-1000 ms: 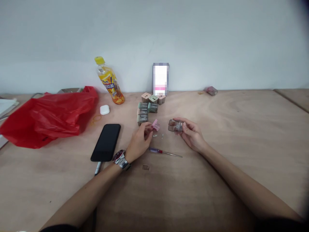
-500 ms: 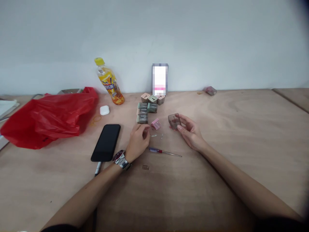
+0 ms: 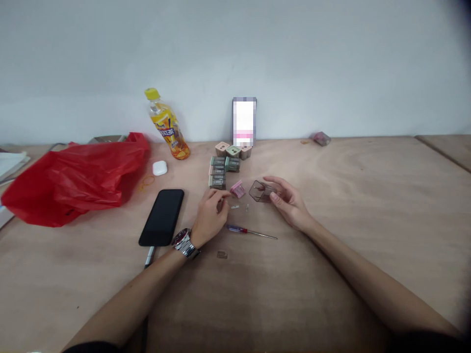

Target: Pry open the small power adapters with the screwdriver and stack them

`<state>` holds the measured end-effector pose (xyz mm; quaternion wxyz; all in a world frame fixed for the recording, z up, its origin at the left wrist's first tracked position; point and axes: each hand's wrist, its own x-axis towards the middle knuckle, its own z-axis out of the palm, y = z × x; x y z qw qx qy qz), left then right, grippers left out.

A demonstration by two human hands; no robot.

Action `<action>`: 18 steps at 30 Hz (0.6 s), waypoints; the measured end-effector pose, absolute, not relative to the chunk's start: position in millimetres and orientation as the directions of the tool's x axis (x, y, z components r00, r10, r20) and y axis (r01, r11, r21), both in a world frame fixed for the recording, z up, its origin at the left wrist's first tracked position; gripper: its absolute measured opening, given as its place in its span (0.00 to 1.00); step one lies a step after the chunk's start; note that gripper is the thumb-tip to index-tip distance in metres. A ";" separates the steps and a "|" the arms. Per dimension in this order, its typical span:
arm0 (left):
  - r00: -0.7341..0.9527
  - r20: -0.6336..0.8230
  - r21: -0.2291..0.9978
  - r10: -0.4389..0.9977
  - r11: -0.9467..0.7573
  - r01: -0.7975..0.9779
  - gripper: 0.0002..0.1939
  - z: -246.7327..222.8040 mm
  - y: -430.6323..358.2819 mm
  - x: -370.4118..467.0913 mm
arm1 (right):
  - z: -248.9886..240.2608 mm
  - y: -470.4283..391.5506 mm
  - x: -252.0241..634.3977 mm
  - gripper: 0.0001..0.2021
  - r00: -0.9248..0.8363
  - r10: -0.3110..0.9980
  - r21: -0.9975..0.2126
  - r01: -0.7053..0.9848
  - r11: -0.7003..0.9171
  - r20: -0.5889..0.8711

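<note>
My right hand (image 3: 290,203) holds a clear smoky plastic case (image 3: 262,191), its open end turned to the left. Beside the pink sharpener part (image 3: 238,189) is my left hand (image 3: 212,212), resting on the table with its fingers curled and apart, nothing seen between them. Two small metal pieces, one a blade (image 3: 234,207) and one a bit further right (image 3: 247,208), lie below the pink part. A screwdriver (image 3: 252,232) with a blue and red handle lies nearer to me. Several sharpeners (image 3: 217,170) with smoky cases are grouped beyond my left hand.
A black phone (image 3: 162,217) with a cable lies left of my left hand. Further back are a white earbud case (image 3: 159,168), a drink bottle (image 3: 169,125), a red bag (image 3: 81,176) and an upright phone (image 3: 244,120). A small flat piece (image 3: 222,255) lies in front.
The smoky case has turned in my right hand, and its open end now points left and sits slightly further left. My left hand has barely moved.
</note>
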<state>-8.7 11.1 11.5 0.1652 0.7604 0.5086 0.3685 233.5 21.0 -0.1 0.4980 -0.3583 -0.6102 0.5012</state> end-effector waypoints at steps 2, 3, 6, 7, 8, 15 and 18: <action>0.192 0.394 0.639 0.899 -0.418 0.646 0.12 11.3 11.3 -9.3 | -3.1 22.2 233.0 0.26 -0.247 0.941 -0.972 -0.092 0.214 0.231; 0.180 0.397 0.645 0.900 -0.413 0.643 0.13 11.2 11.5 -9.6 | -4.5 23.1 232.6 0.27 -0.227 0.947 -0.972 -0.099 0.212 0.230; 0.142 0.412 0.664 0.900 -0.403 0.630 0.14 10.9 12.5 -10.9 | -7.3 26.7 231.7 0.23 -0.131 0.957 -0.964 -0.095 0.249 0.260; 0.134 0.413 0.669 0.901 -0.400 0.627 0.14 10.7 12.9 -11.2 | -7.5 27.7 231.6 0.22 -0.105 0.956 -0.960 -0.085 0.266 0.275; 0.129 0.411 0.674 0.903 -0.396 0.624 0.14 10.6 13.3 -11.3 | -7.1 28.4 231.7 0.21 -0.086 0.954 -0.957 -0.060 0.284 0.288; 0.200 0.364 0.634 0.910 -0.400 0.662 0.09 11.5 12.1 -9.5 | 3.5 22.9 229.1 0.19 -0.192 0.938 -0.843 0.414 0.344 0.288; 0.230 0.368 0.602 0.901 -0.420 0.680 0.08 12.9 10.3 -8.3 | 4.7 21.4 226.9 0.23 -0.248 0.930 -0.756 0.543 0.365 0.271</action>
